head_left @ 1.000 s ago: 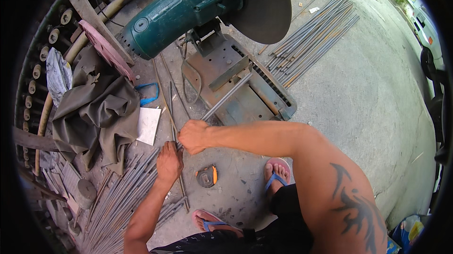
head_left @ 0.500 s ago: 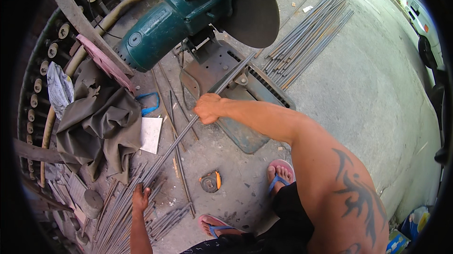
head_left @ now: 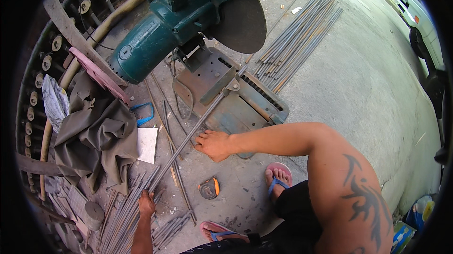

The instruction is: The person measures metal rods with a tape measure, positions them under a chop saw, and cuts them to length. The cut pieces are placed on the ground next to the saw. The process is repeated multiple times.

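A green chop saw [head_left: 155, 37] with a dark cutting disc [head_left: 243, 23] stands ahead of me, its head raised above the flat metal base [head_left: 231, 117]. A few long steel rods [head_left: 188, 137] run together on a slant from the base's clamp down to the lower left. My left hand [head_left: 147, 203] is closed around their lower end, beside a heap of similar rods [head_left: 118, 223]; its fingers are partly hidden. Just to the right of the slanting rods, my right hand [head_left: 213, 145] is off them, palm down, with its fingers apart and slightly bent.
Cut rods [head_left: 299, 37] lie bundled beyond the saw. A tape measure [head_left: 208, 188] lies near my feet. Leftward are a crumpled dark cloth [head_left: 96, 136], a white tile [head_left: 147, 144] and a blue strap [head_left: 144, 113]. A white vehicle [head_left: 420, 23] stands at far right.
My right hand has let go of the rods and moved down toward me. The rods' far end now sits lower in the saw's clamp. My left hand has shifted slightly right and nearer.
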`<state>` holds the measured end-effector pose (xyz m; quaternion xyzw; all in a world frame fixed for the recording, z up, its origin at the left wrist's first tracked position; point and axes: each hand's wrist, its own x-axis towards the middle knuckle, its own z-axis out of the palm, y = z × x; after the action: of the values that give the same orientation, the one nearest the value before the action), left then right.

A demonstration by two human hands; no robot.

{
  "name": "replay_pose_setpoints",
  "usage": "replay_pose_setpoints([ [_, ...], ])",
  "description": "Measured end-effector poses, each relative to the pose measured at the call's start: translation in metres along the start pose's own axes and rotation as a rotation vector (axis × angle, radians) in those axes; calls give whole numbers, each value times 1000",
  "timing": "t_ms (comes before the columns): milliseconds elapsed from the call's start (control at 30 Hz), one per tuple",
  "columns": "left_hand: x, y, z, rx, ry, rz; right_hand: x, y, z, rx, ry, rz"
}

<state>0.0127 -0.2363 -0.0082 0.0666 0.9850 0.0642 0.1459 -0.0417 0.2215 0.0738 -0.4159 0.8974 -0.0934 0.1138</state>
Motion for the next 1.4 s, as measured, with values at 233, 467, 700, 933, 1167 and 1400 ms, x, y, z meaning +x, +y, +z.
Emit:
replay_pose_setpoints([
  [233,11,11,-2,-77,-15,63,-15,1,-7,230,-40,111],
  [467,48,57,11,-145,44,156,-176,51,-42,509,291,911],
  [700,43,63,0,-109,-8,97,-233,66,-43,505,-20,1102],
  [933,41,65,3,-129,-8,60,-200,4,19,-125,-176,1041],
  [1167,43,56,10,-145,16,104,-264,42,17,998,217,1155],
  [1400,43,61,7,-145,-7,78,-280,68,108,2083,215,610],
])
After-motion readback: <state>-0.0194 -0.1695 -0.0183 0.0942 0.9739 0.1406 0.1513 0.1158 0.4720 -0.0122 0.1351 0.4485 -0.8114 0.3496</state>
